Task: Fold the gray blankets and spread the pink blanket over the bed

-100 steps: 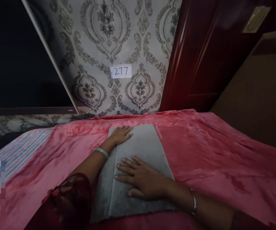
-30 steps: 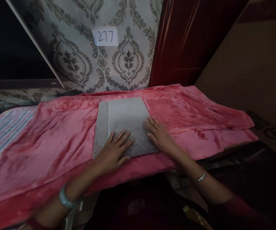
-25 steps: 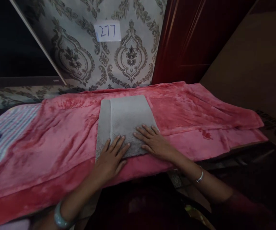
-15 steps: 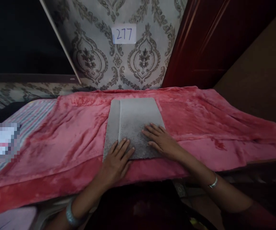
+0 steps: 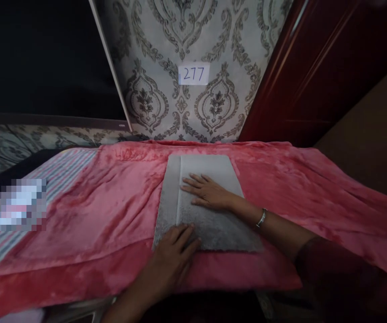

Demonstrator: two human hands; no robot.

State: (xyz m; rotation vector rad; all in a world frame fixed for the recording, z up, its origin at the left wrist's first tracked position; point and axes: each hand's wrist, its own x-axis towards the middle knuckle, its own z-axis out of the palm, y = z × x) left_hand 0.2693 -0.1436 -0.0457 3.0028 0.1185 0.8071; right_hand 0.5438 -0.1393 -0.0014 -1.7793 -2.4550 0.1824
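A folded grey towel [image 5: 210, 170] lies flat on a pink plush blanket [image 5: 112, 197], its folded layer leaving a narrow strip uncovered along the left side. My right hand [image 5: 208, 192] rests palm down on the middle of the towel, fingers stretched out toward the left. My left hand [image 5: 173, 253] lies flat at the towel's near left corner, fingers spread over its edge and the blanket. Neither hand holds anything.
The blanket covers a bed-like surface with a striped sheet [image 5: 62, 168] showing at the left. Behind stands a patterned wall with a paper label "277" [image 5: 193, 73], a dark red wooden door [image 5: 314, 80] and a brown panel [image 5: 375, 134] at the right.
My right hand has slid from the towel's near right part up to its middle. My left hand stays at the near left corner. The view has tilted down slightly.
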